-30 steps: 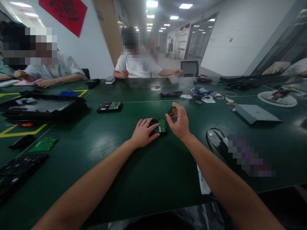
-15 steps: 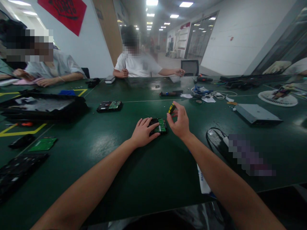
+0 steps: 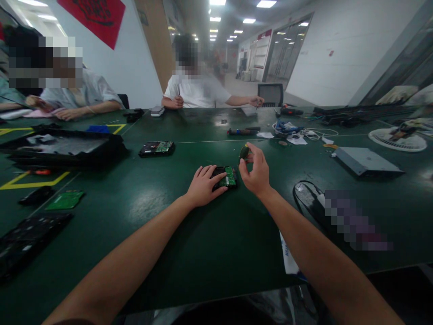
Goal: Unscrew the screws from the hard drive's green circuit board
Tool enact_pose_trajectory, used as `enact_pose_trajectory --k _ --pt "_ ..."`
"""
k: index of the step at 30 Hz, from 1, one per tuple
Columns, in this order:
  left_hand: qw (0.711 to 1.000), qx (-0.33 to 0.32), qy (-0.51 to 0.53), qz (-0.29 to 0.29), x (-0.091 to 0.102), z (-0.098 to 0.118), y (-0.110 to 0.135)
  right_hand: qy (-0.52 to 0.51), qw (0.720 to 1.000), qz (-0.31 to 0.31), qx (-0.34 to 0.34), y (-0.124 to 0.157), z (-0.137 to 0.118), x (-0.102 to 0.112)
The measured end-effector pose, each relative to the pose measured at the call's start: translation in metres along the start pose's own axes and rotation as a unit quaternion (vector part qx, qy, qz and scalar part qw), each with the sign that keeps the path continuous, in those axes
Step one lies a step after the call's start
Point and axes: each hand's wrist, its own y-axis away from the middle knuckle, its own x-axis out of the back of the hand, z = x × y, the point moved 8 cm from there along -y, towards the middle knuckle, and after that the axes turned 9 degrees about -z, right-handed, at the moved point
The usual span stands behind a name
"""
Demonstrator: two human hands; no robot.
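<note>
My left hand [image 3: 207, 186] lies over a hard drive [image 3: 231, 177] on the table, its fingers and thumb holding it down. The drive's green circuit board faces up, and the hand covers its left part. Just right of the drive, my right hand [image 3: 256, 174] is raised with a small screwdriver [image 3: 244, 152] pinched between thumb and fingers. The screwdriver's dark, yellow-marked handle is blurred; its shaft and tip cannot be made out.
Another drive [image 3: 156, 149] lies farther back on the green table [image 3: 209, 253]. At left are a black tray-like housing [image 3: 67, 149], a green circuit board [image 3: 65, 200] and a black panel [image 3: 30, 241]. A grey metal box [image 3: 367, 161] and cables [image 3: 309, 133] lie right. Two co-workers sit opposite.
The screwdriver handle has turned in my right hand, its yellow marks now less visible. My left hand stays on the hard drive. The whole view has shifted slightly.
</note>
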Motion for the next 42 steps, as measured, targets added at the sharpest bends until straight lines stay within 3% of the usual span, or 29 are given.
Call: enact_pose_trajectory --k 42 --pt "1.0 -0.002 0.01 -0.003 0.004 0.001 0.0 -0.014 1.0 -0.002 0.003 0.001 -0.004 -0.001"
